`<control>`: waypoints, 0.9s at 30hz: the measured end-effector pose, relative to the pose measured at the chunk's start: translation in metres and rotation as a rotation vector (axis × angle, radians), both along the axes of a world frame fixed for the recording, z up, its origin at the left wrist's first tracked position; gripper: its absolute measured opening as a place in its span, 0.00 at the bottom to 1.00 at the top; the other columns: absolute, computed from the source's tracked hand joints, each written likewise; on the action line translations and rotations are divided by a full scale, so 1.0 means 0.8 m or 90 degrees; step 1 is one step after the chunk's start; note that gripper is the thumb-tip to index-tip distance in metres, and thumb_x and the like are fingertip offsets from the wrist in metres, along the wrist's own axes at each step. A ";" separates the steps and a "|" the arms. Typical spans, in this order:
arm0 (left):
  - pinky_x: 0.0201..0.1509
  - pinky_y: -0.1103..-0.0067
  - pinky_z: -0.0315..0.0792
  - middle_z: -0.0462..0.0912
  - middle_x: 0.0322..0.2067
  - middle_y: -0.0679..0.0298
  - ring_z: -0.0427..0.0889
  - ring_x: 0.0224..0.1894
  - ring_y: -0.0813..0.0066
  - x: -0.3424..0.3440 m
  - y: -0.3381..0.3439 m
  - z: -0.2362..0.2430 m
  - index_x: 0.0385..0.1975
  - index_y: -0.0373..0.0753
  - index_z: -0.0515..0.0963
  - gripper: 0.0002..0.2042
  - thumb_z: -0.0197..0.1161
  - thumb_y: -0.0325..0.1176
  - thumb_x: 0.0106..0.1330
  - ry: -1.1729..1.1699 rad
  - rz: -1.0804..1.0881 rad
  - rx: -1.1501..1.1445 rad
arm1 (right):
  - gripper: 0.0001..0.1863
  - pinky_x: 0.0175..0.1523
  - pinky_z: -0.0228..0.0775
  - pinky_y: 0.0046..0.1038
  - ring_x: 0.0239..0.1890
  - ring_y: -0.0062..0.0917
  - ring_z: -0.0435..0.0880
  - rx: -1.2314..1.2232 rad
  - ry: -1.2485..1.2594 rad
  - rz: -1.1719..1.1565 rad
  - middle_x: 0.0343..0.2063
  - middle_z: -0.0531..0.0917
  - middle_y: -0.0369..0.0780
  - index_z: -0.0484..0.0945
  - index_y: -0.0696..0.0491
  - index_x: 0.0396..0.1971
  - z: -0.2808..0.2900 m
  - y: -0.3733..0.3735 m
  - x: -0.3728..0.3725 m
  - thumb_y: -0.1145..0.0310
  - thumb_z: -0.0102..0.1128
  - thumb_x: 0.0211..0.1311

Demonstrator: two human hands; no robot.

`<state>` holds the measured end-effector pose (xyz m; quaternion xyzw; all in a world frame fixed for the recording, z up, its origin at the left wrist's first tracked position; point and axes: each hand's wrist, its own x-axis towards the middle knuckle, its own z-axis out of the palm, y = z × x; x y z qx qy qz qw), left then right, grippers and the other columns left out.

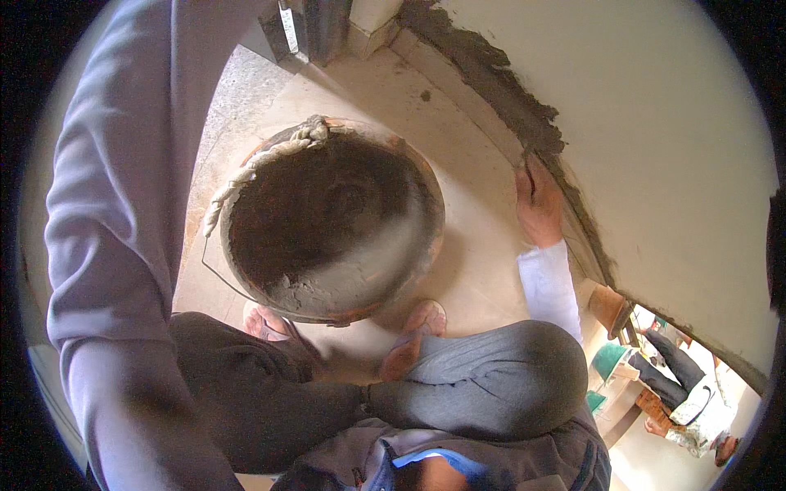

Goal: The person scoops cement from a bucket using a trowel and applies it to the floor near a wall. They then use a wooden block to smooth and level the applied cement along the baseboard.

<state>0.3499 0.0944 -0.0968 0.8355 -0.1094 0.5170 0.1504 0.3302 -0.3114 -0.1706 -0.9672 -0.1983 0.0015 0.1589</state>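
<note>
Head view: right hand (538, 206) flat against dark mortar strip (524, 114), grip spread; mortar-caked bucket (327, 221) beside.

Floor (458, 123): pale, smooth slab, meeting a cream wall (655, 123) along a curved band of dark grey mortar (508, 98).
On it: 1 round bucket (413, 274), rust-coloured, smeared inside with wet grey mortar, a cloth-wrapped wire handle at its rim.
Also on it: 2 feet (417, 327) in sandals, just beside the bucket.
</note>
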 end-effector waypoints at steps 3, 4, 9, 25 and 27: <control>0.69 0.61 0.44 0.49 0.65 0.48 0.47 0.67 0.50 0.000 -0.003 -0.003 0.67 0.39 0.48 0.39 0.58 0.51 0.62 0.001 -0.007 -0.002 | 0.20 0.55 0.66 0.40 0.48 0.49 0.77 -0.005 -0.053 -0.011 0.43 0.79 0.55 0.75 0.62 0.48 0.001 -0.013 0.005 0.63 0.50 0.64; 0.69 0.61 0.44 0.49 0.65 0.48 0.47 0.67 0.50 -0.003 0.001 -0.001 0.67 0.39 0.48 0.39 0.58 0.51 0.62 0.006 -0.001 0.006 | 0.19 0.55 0.67 0.40 0.47 0.50 0.77 0.003 -0.065 -0.010 0.42 0.79 0.55 0.75 0.62 0.48 -0.002 -0.017 0.006 0.63 0.50 0.64; 0.69 0.61 0.44 0.50 0.65 0.48 0.48 0.67 0.50 -0.004 0.004 0.003 0.66 0.39 0.49 0.38 0.58 0.51 0.62 0.009 0.003 0.010 | 0.18 0.52 0.68 0.41 0.45 0.50 0.78 0.052 0.037 -0.108 0.41 0.79 0.55 0.75 0.61 0.48 0.005 -0.038 -0.042 0.64 0.49 0.65; 0.68 0.61 0.46 0.52 0.64 0.48 0.50 0.66 0.50 -0.001 0.002 0.005 0.65 0.39 0.51 0.37 0.57 0.52 0.63 0.023 -0.012 0.009 | 0.19 0.51 0.69 0.41 0.46 0.49 0.78 0.051 -0.055 -0.011 0.43 0.78 0.56 0.72 0.63 0.51 -0.003 0.023 -0.046 0.67 0.48 0.65; 0.68 0.61 0.47 0.53 0.63 0.48 0.50 0.65 0.50 -0.002 0.005 0.005 0.65 0.39 0.51 0.37 0.57 0.52 0.63 0.025 -0.008 0.013 | 0.19 0.51 0.69 0.40 0.46 0.49 0.78 0.017 0.025 -0.013 0.43 0.78 0.56 0.72 0.63 0.51 0.002 0.038 -0.046 0.66 0.48 0.65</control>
